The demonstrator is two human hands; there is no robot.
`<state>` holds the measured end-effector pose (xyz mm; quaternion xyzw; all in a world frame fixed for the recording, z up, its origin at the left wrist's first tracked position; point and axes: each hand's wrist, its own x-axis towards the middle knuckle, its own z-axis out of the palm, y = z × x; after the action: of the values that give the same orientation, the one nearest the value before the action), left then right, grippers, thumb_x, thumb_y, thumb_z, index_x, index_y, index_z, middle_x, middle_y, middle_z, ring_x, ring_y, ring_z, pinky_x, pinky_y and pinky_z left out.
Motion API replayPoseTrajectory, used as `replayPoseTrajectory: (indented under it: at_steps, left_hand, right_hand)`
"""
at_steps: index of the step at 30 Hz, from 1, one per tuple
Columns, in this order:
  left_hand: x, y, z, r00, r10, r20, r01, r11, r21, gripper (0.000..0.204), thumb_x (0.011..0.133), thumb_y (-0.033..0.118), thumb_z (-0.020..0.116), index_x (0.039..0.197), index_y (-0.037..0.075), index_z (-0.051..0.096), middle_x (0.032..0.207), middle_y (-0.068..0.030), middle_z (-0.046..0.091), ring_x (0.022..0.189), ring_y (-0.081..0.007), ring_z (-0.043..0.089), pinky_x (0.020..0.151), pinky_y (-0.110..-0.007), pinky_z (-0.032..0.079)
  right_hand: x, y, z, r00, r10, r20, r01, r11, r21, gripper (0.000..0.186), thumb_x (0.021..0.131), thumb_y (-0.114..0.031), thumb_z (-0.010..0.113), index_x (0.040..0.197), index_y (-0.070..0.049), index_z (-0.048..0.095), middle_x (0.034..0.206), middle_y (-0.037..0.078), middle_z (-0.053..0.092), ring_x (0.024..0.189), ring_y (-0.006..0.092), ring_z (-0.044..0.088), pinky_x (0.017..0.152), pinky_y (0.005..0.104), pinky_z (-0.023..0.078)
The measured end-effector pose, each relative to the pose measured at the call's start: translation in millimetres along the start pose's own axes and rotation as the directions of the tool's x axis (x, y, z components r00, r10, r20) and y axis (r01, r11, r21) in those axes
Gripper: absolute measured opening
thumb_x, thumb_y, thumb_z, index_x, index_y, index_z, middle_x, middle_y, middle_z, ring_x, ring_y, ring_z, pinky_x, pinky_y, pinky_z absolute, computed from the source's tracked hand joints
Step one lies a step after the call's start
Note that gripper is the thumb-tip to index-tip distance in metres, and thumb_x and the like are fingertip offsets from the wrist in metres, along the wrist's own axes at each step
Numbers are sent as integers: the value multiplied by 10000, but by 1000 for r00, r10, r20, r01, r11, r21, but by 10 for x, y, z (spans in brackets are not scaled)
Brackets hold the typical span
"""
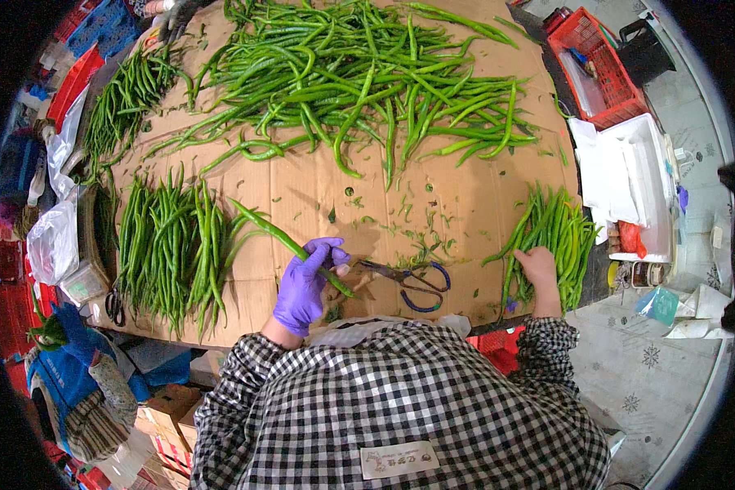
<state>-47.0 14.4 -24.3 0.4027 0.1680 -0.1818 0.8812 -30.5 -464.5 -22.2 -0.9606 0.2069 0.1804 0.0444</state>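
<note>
My left hand (pixel 306 286), in a purple glove, pinches a long green chili pepper (pixel 271 229) that slants up to the left over the cardboard. At the right edge my bare right hand (pixel 537 268) is closed at the left side of a pile of green chili peppers (pixel 565 237); its fingertips are partly hidden among them. Between my hands lies a pair of scissors (pixel 412 282) with dark handles, touched by neither hand. Bits of green stem are scattered beyond the scissors. Lined-up green peppers (pixel 163 245) lie left of my left hand.
A large loose heap of green peppers (pixel 343 73) covers the far cardboard (pixel 482 188); another bunch (pixel 126 102) lies far left. More scissors (pixel 115 307) rest at the left edge. A red crate (pixel 600 69) and a white foam box (pixel 649 180) stand right. A co-worker (pixel 82 384) is lower left.
</note>
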Motion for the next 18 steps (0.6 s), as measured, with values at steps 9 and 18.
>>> replayPoseTrajectory:
  at_steps: [9,18]
  left_hand:
    - [-28,56,40,998,-5,-64,3,1000,-28,324,1020,217,484,1196,-47,552,928,-91,622,843,-190,575,817,-301,457]
    - [-38,94,53,985,88,-150,-59,981,186,313,1022,212,490,1190,-41,565,939,-84,626,858,-191,589,806,-307,476]
  right_hand:
    - [1216,-866,-533,783,-342,-520,423,905,41,255,884,-75,556,1125,-52,636,1125,198,632,1058,365,602,876,441,495]
    - [2030,-1280,-466,525,-741,-418,612,670,-420,404,824,32,546,1190,-114,634,1421,109,481,1371,279,392,1063,495,348]
